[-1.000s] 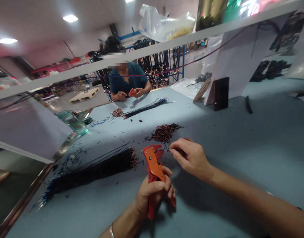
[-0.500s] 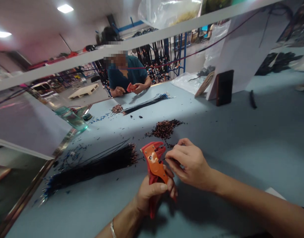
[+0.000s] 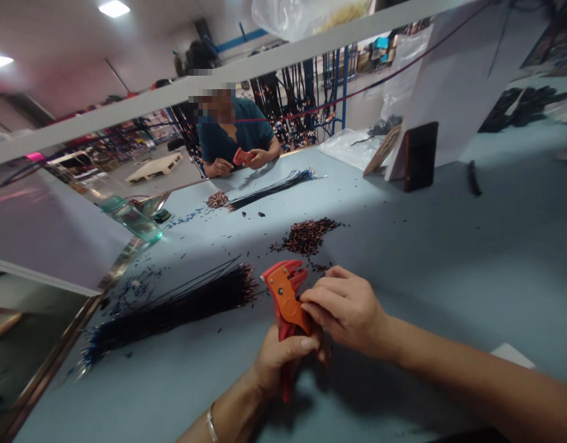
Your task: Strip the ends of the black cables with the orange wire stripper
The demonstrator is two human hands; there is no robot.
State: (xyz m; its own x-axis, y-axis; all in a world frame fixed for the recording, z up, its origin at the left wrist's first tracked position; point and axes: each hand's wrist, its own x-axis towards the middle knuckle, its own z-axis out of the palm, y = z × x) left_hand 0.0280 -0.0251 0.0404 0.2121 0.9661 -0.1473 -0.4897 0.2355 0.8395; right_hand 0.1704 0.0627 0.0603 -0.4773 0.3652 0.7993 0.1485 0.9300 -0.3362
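My left hand point(image 3: 285, 351) is wrapped round the handles of a red and orange wire stripper point(image 3: 285, 292), its jaws pointing up and away from me. Close against the tool's right side, my right hand point(image 3: 345, 304) has thumb and fingers pinched together; whatever they pinch is hidden. Left of the tool lies a thick bundle of black wires point(image 3: 172, 314), copper-coloured at the near-tool end and blue at the other. Beyond the jaws sits a pile of short black and copper-coloured offcuts point(image 3: 308, 237).
Across the table a person point(image 3: 237, 132) holds a similar red tool, beside a thinner wire bundle point(image 3: 274, 189) and a small offcut pile point(image 3: 217, 199). A green bottle point(image 3: 138, 220) lies at the left edge. A dark phone point(image 3: 420, 157) leans at the right-hand panel. A white rail crosses above.
My right hand has shifted slightly left, closer against the wire stripper. The stripper's handles look squeezed closer together. The view has tilted a little.
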